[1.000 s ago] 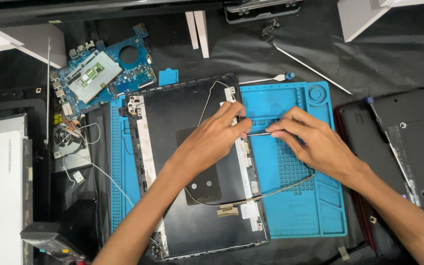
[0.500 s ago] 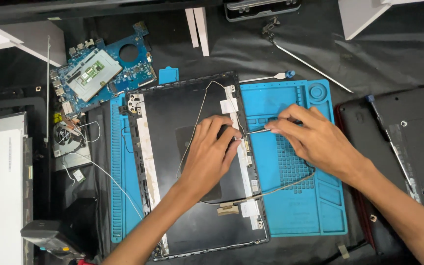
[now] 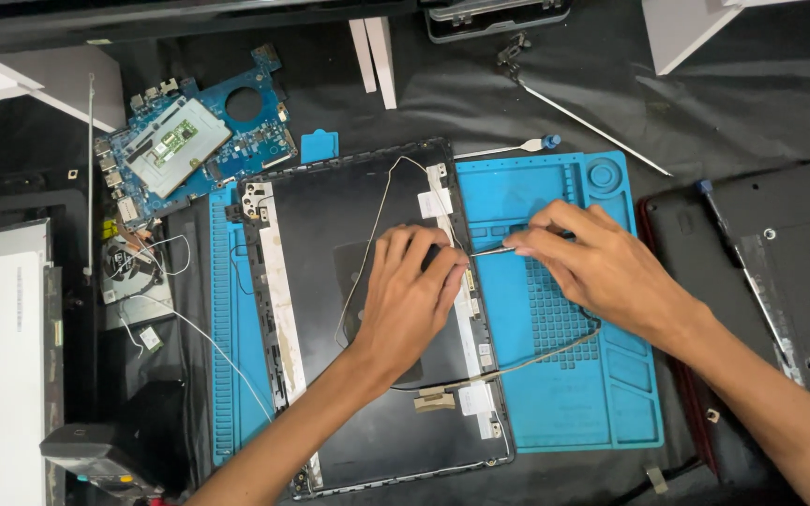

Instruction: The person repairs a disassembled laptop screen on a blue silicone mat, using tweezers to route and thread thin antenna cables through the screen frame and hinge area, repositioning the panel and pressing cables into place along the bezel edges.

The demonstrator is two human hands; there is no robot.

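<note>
The right hand (image 3: 602,267) is pinching tweezers (image 3: 491,250) at the laptop lid's (image 3: 349,309) right edge, while the left hand (image 3: 410,300), released, is pressing flat on it. Both are lying over a blue mat (image 3: 564,394) on the black-covered surface (image 3: 761,103). The left hand has been sliding down since earlier.

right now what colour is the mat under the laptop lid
Bright blue: the mat under the black laptop lid, clearest in the head view.

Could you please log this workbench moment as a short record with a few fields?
Left hand: left hand pressing flat on the black laptop lid panel
Right hand: right hand pinching a thin metal tool, its tip at the panel's right edge
Under the panel: blue work mat
Loose on panel: thin cable
Upper left: blue circuit board
Far right: dark laptop base
</note>
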